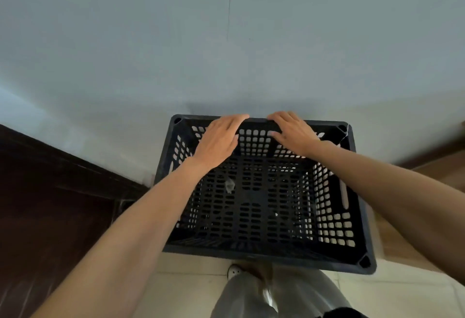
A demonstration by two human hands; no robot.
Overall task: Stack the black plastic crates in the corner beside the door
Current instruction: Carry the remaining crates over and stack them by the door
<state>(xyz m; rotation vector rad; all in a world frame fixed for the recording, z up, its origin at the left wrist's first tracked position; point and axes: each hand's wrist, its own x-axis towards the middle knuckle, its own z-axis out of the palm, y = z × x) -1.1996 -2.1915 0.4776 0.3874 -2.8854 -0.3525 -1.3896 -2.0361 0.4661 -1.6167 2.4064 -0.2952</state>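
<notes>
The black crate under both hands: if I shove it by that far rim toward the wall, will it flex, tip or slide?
The black crate looks like rigid moulded lattice, so it probably holds shape. Nearly empty, apart from a small scrap, so likely light and apt to slide. With the left hand and right hand on the far rim only, pressing down might tilt it.

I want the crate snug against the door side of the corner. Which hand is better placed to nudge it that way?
Probably the right hand: the dark door lies to the left, so it can push the black crate toward it. Both hands, including the left hand, rest on the far rim.
</notes>
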